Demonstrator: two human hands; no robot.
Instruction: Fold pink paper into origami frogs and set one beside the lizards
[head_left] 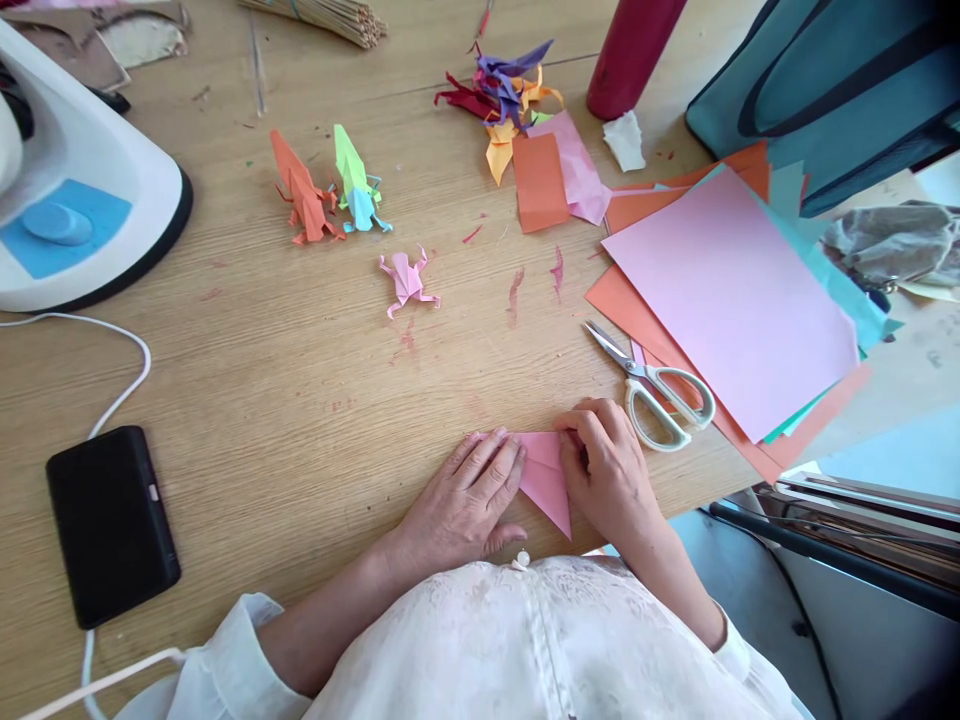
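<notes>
A folded pink sheet of origami paper (545, 472) lies at the table's near edge, its lower corner pointing towards me. My left hand (472, 492) rests flat over its left part, fingers stretched out. At the upper right edge of the paper, my right hand (606, 468) is closed in a pinch; its fingertips are partly hidden by its own knuckles. White-handled scissors (651, 385) lie just beyond my right hand, blades partly apart. A small pink origami frog (407, 279) sits farther up the table.
Orange and green-blue origami figures (301, 190) stand behind the frog. Stacked coloured paper (739, 300) lies at right, with a teal bag (810, 90) and a red bottle (634, 55) behind. At left are a black power bank (112, 525) with white cable and a white appliance (82, 190).
</notes>
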